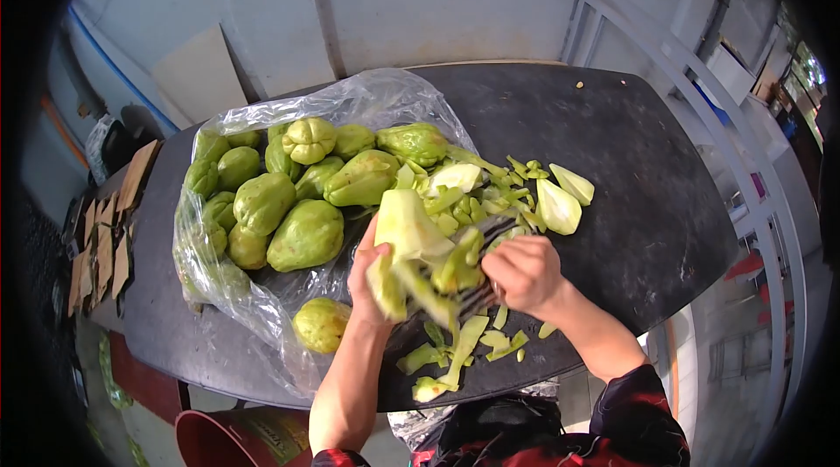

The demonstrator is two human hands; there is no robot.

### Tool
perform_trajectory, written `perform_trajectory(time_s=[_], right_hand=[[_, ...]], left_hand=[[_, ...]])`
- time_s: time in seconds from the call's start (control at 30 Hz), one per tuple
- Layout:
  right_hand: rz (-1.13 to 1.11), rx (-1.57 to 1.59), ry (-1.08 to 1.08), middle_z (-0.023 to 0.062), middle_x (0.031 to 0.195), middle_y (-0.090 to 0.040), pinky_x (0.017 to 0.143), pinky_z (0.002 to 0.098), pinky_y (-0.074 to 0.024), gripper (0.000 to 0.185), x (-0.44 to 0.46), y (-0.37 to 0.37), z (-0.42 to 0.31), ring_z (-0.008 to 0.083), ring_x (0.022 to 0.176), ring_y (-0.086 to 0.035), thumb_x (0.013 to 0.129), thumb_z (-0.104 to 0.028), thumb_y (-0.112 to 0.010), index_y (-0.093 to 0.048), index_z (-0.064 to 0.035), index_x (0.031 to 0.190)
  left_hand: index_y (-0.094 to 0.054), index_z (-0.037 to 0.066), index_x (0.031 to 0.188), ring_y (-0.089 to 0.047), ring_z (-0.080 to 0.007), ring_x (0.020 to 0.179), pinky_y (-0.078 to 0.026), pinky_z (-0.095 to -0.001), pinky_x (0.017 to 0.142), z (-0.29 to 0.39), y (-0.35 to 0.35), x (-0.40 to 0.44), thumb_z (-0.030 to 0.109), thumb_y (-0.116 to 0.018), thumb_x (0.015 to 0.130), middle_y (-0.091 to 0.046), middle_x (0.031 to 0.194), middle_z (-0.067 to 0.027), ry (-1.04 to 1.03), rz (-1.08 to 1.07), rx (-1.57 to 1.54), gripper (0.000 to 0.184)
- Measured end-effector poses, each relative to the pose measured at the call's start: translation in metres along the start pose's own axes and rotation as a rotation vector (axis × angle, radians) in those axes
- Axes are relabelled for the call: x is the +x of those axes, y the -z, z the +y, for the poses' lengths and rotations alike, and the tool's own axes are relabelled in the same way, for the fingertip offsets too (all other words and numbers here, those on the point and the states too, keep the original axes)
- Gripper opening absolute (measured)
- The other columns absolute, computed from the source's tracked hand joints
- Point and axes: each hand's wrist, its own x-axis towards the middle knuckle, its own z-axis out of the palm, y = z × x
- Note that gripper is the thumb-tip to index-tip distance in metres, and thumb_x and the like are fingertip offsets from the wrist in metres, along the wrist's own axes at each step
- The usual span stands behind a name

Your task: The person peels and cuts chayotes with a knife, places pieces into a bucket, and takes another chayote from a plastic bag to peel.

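A large, partly peeled chayote (407,226), pale where its skin is off, is held in my left hand (366,279). My right hand (525,273) is closed just right of it, around something blurred by motion that I cannot make out. Strips of green peel hang blurred between the hands. Behind them, peel scraps (494,196) lie heaped on the dark table (630,161). Pale cut pieces (560,206) rest to the right of the heap. More peelings (464,349) lie near the front edge.
An open clear plastic bag (249,314) with several whole green chayotes (306,235) covers the table's left. One yellowish chayote (321,325) lies beside my left forearm. A red bucket (214,441) stands below the front edge. A metal railing (691,91) stands at the right.
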Motion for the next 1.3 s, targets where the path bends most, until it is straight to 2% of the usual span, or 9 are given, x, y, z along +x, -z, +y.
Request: perform_trajectory(time_s=[0.2,0.3,0.47,0.67,0.9,1.13,1.2,1.23,1.3], right_hand=[[0.071,-0.075,-0.063,0.0024,0.053,-0.046,0.044,0.0342,-0.0415,0.029,-0.003,-0.007,0.016,0.0205,0.045,-0.053,0.077,-0.026,-0.066,-0.046,-0.0106,0.064],[0.028,0.040,0.047,0.0018,0.053,-0.045,0.044,0.0327,-0.0411,0.018,0.002,0.003,-0.007,0.0190,0.045,-0.052,0.071,-0.014,-0.062,-0.046,-0.0101,0.063],[0.025,0.094,0.101,0.0007,0.054,-0.041,0.044,0.0309,-0.0393,0.017,0.002,0.012,-0.034,0.0173,0.048,-0.052,0.066,-0.015,-0.061,-0.045,-0.0120,0.062],[0.016,0.019,0.019,0.0023,0.054,-0.046,0.044,0.0323,-0.0412,0.021,0.000,0.003,-0.010,0.0194,0.046,-0.052,0.077,-0.016,-0.062,-0.046,-0.0110,0.065],[0.060,-0.052,-0.060,0.0029,0.054,-0.047,0.045,0.0337,-0.0436,0.016,-0.006,-0.010,0.011,0.0215,0.047,-0.055,0.066,-0.010,-0.062,-0.046,-0.0097,0.065],[0.063,-0.061,0.022,0.0024,0.054,-0.048,0.044,0.0325,-0.0429,0.014,0.001,-0.007,-0.004,0.0202,0.047,-0.055,0.069,-0.011,-0.061,-0.048,-0.0098,0.064],[0.000,-0.116,-0.087,0.0051,0.057,-0.056,0.046,0.0352,-0.0470,0.010,-0.003,-0.013,0.011,0.0222,0.049,-0.059,0.072,-0.008,-0.061,-0.052,-0.0089,0.069],[-0.040,-0.148,-0.214,0.0067,0.059,-0.059,0.048,0.0371,-0.0488,0.010,-0.008,-0.020,0.026,0.0243,0.052,-0.062,0.073,-0.007,-0.063,-0.053,-0.0085,0.071],[-0.055,-0.200,-0.377,0.0088,0.063,-0.064,0.052,0.0403,-0.0518,0.013,-0.014,-0.024,0.051,0.0279,0.057,-0.066,0.073,-0.006,-0.067,-0.054,-0.0077,0.073]], left_hand=[[-0.040,0.000,0.147,-0.058,-0.0308,0.120,-0.048,-0.0414,0.103,-0.011,0.005,-0.004,0.034,-0.058,0.079,-0.056,0.134,-0.0180,0.094,-0.078,-0.040,0.078],[-0.040,-0.001,0.148,-0.061,-0.0305,0.116,-0.050,-0.0377,0.101,-0.008,-0.005,-0.004,0.026,-0.061,0.077,-0.058,0.132,-0.0190,0.097,-0.065,-0.068,0.078],[-0.040,-0.002,0.147,-0.064,-0.0283,0.109,-0.052,-0.0369,0.096,0.008,-0.011,-0.005,0.027,-0.061,0.076,-0.061,0.125,-0.0185,0.076,-0.041,-0.038,0.080],[-0.038,-0.002,0.148,-0.061,-0.0299,0.115,-0.050,-0.0397,0.100,0.002,-0.005,-0.004,0.025,-0.059,0.078,-0.058,0.131,-0.0183,0.077,-0.046,-0.026,0.078],[-0.037,0.001,0.150,-0.059,-0.0291,0.118,-0.050,-0.0409,0.100,0.003,0.002,-0.003,0.031,-0.055,0.079,-0.056,0.135,-0.0167,0.048,-0.096,-0.069,0.079],[-0.041,0.000,0.146,-0.060,-0.0276,0.116,-0.051,-0.0413,0.099,-0.006,0.003,-0.003,0.039,-0.058,0.083,-0.059,0.130,-0.0142,0.077,-0.021,0.134,0.076],[-0.042,0.000,0.145,-0.062,-0.0298,0.111,-0.055,-0.0433,0.093,-0.006,0.003,-0.008,0.037,-0.057,0.083,-0.059,0.128,-0.0162,0.176,0.112,-0.039,0.074],[-0.040,0.001,0.145,-0.063,-0.0328,0.107,-0.057,-0.0474,0.087,-0.001,0.000,-0.004,0.036,-0.056,0.082,-0.058,0.127,-0.0191,0.194,-0.178,-0.142,0.074],[-0.039,0.001,0.146,-0.063,-0.0355,0.107,-0.058,-0.0532,0.085,0.001,0.000,-0.003,0.035,-0.056,0.081,-0.056,0.129,-0.0214,0.190,-0.212,-0.123,0.076]])
